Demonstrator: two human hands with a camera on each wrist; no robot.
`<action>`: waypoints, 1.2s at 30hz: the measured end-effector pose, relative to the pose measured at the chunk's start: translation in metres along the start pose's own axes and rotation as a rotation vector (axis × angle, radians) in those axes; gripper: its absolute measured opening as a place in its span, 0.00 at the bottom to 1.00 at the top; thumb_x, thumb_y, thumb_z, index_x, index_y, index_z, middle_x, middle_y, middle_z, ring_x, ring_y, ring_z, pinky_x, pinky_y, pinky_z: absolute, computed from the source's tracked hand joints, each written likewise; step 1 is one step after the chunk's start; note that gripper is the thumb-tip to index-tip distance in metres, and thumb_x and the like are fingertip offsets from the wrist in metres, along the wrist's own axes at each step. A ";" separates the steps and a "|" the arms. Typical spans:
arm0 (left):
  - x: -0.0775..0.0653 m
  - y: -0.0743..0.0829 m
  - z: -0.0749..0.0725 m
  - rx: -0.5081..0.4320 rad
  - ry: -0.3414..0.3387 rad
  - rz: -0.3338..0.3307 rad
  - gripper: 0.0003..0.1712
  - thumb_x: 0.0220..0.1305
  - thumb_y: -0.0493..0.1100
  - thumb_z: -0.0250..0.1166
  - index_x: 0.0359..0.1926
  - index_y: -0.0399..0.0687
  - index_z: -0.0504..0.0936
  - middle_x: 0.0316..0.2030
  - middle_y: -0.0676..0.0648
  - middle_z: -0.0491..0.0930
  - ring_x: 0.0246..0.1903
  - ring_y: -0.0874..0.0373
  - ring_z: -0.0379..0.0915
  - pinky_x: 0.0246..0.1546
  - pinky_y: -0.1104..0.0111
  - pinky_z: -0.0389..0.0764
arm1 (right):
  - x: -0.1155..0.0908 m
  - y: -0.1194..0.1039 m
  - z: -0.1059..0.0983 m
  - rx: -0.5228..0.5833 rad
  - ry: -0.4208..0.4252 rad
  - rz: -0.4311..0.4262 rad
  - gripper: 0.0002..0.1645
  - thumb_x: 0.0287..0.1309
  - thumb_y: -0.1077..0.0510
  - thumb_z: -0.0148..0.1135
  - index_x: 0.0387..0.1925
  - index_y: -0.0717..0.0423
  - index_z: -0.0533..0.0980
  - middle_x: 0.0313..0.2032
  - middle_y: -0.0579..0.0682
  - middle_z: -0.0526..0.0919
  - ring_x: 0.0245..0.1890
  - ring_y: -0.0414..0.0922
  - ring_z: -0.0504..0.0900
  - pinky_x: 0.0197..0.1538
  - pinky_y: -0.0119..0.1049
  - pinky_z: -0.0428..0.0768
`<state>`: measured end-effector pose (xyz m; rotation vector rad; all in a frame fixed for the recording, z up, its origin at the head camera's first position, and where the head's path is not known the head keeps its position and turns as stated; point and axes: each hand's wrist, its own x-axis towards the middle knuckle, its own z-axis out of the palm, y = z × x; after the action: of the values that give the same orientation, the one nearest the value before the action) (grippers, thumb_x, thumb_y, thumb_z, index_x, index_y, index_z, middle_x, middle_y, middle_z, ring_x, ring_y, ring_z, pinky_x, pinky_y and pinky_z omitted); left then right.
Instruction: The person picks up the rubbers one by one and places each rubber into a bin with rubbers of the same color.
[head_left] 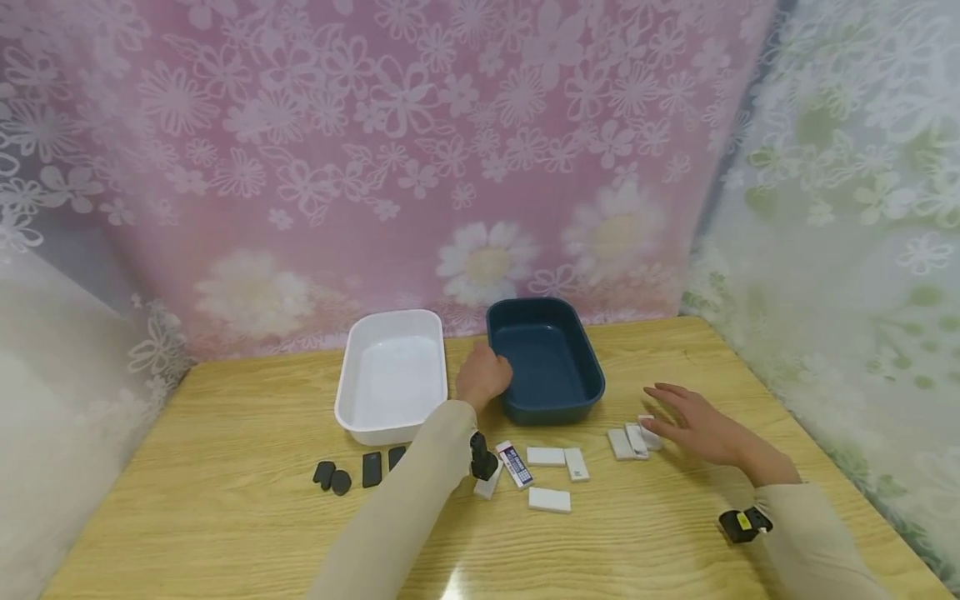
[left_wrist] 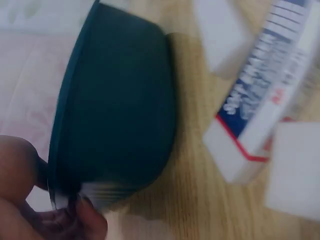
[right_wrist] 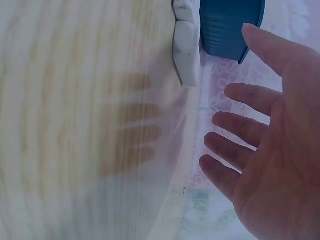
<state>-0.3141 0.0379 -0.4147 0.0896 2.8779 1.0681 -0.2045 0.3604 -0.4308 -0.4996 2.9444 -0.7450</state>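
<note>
So the blue bin (head_left: pixel 543 414) is at the back of the tabletop (head_left: pixel 187 508), right of the white bin (head_left: pixel 365 435). Left hand (head_left: pixel 482 377) has its near-left rim pinched between thumb and fingers. Right hand (head_left: pixel 701 429) is holding nothing, fingers loose and spread, just beside a few overlapping white blocks (head_left: pixel 621 445).

Looks like plastic to me, so I'd guess light, fairly stiff, a bit slick, hard to break. The lip's the obvious place to grab; one side should do for sliding, but I'd use both sides for lifting.

As for contents, I only see bare bottom in the blue one. Same in the white one, though a sleeve hides its near-right corner. The labelled eraser (head_left: pixel 514 465) and dark pieces (head_left: pixel 371 469) lie out front.
</note>
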 end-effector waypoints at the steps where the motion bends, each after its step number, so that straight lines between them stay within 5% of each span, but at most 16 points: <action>1: 0.002 -0.001 -0.001 -0.040 -0.010 -0.003 0.26 0.70 0.45 0.46 0.61 0.30 0.62 0.40 0.38 0.75 0.33 0.45 0.74 0.35 0.56 0.74 | 0.000 0.000 0.001 -0.003 0.003 -0.006 0.40 0.67 0.43 0.54 0.67 0.67 0.59 0.66 0.72 0.55 0.64 0.72 0.52 0.56 0.69 0.56; 6: 0.010 -0.006 0.002 -0.221 -0.026 -0.032 0.33 0.66 0.43 0.49 0.67 0.30 0.54 0.49 0.33 0.74 0.43 0.42 0.73 0.43 0.55 0.74 | 0.001 -0.001 0.003 -0.030 0.038 -0.051 0.36 0.66 0.45 0.56 0.63 0.68 0.65 0.62 0.69 0.63 0.60 0.69 0.61 0.55 0.65 0.62; 10: 0.016 -0.008 0.008 -0.204 -0.013 -0.059 0.37 0.65 0.42 0.53 0.69 0.31 0.49 0.49 0.31 0.75 0.46 0.39 0.74 0.46 0.53 0.74 | 0.003 -0.004 0.003 -0.060 0.056 -0.060 0.27 0.66 0.50 0.58 0.57 0.66 0.72 0.47 0.56 0.76 0.42 0.51 0.76 0.43 0.47 0.76; 14: 0.019 -0.009 0.010 -0.119 -0.019 -0.089 0.37 0.66 0.41 0.56 0.68 0.32 0.49 0.37 0.35 0.77 0.35 0.43 0.76 0.36 0.55 0.76 | 0.004 -0.010 0.002 -0.069 0.005 -0.012 0.24 0.65 0.48 0.59 0.52 0.64 0.75 0.35 0.44 0.76 0.29 0.37 0.72 0.31 0.36 0.73; 20: 0.017 -0.002 0.010 -0.019 -0.068 -0.129 0.37 0.66 0.44 0.59 0.66 0.32 0.50 0.28 0.40 0.76 0.27 0.47 0.75 0.28 0.58 0.75 | 0.000 -0.021 0.005 -0.085 -0.086 0.085 0.28 0.61 0.43 0.61 0.50 0.62 0.76 0.32 0.43 0.77 0.27 0.38 0.73 0.29 0.38 0.72; 27: 0.018 0.009 0.015 0.068 -0.064 -0.128 0.34 0.65 0.43 0.60 0.62 0.33 0.54 0.29 0.39 0.80 0.29 0.46 0.78 0.30 0.57 0.77 | -0.001 -0.035 0.008 -0.136 -0.069 0.204 0.31 0.56 0.40 0.65 0.48 0.61 0.73 0.29 0.45 0.75 0.22 0.41 0.71 0.24 0.38 0.69; 36: 0.016 0.012 0.011 0.099 -0.018 -0.146 0.29 0.63 0.44 0.63 0.56 0.36 0.59 0.35 0.38 0.81 0.35 0.46 0.80 0.34 0.57 0.79 | 0.005 -0.031 0.011 -0.018 -0.036 0.170 0.21 0.63 0.53 0.59 0.46 0.67 0.69 0.29 0.51 0.74 0.22 0.42 0.71 0.26 0.39 0.69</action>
<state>-0.3286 0.0556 -0.4154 -0.1035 2.8682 0.8958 -0.1990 0.3280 -0.4256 -0.2565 2.9155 -0.6834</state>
